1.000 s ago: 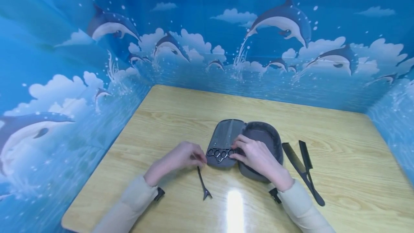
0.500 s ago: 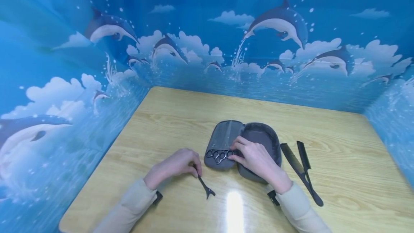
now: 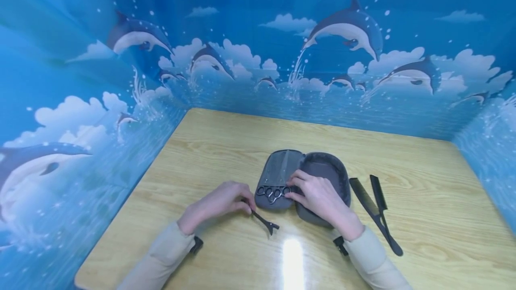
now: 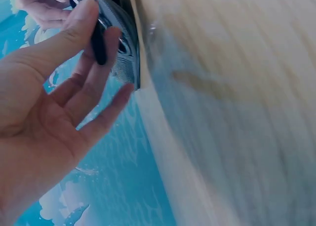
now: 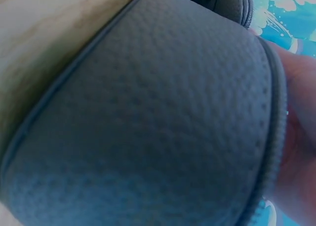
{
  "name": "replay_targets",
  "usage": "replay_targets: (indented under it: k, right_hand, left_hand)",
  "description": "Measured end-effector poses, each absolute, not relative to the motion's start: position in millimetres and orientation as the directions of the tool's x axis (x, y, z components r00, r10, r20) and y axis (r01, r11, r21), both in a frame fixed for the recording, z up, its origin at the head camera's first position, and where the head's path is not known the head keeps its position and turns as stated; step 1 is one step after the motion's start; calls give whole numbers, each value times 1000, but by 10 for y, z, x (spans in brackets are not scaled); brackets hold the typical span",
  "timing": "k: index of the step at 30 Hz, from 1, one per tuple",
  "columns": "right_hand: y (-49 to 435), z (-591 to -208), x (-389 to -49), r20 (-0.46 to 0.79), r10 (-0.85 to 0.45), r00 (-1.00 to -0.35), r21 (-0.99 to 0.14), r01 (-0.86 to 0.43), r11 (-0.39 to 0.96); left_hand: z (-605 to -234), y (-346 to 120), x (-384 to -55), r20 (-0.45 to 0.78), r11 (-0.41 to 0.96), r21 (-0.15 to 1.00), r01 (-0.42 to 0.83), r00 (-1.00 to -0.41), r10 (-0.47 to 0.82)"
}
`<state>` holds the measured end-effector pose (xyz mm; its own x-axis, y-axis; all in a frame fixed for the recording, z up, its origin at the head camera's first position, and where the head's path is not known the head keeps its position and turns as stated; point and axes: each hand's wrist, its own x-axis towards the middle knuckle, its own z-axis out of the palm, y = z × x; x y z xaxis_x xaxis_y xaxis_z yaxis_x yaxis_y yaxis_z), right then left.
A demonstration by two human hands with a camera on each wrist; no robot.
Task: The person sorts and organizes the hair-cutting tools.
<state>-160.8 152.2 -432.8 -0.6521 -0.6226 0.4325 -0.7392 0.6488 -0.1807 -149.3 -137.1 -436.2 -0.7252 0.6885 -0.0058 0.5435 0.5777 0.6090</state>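
My left hand pinches a dark hair clip by one end, just over the table. Its forked end points right, toward me; in the left wrist view the clip sits between thumb and fingers. A grey zip case lies spread flat at the middle. Scissors are tucked in its left half's mesh pocket, ring handles showing. My right hand reaches across the case's right half, thumb and fingertips gripping the pocket edge beside the rightmost ring. The case wall covers most of the right wrist view.
Two dark combs lie crossed at their handles, right of the case. The wooden table meets a blue dolphin-print curtain at its back and sides. A bright reflection shows on the tabletop near the front.
The clip's forked end has swung right and away from me, turning in my left fingers. That hand first drew back toward me, then rose slightly toward the case. My right hand stays on the case.
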Motion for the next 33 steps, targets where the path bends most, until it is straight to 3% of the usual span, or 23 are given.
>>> replay_targets:
  k: [5,10,15,23,33]
  right_hand:
    - [1537,-4322,-1630,452,-610,-650,-178,-736,653]
    - [1532,-4265,-1628,535,-574,-620,-185,-749,636]
    - [1522,-4170,-1570,574,-558,-599,-209,-767,607]
    - [1526,-4076,-1494,558,-582,-591,-169,-767,619]
    - [1540,-4060,-1451,430,-587,-686,-215,-709,672]
  left_hand:
    - [-4294,-1309,-1542,107,512,650,561,-735,669]
    - [-4215,-1198,-1614,224,501,616,609,-744,630]
    - [-4155,-1047,-1683,330,479,548,686,-704,629]
    - [-4127,-837,-1738,379,466,519,716,-682,625]
    - [-4183,-702,-1733,415,470,486,737,-668,618]
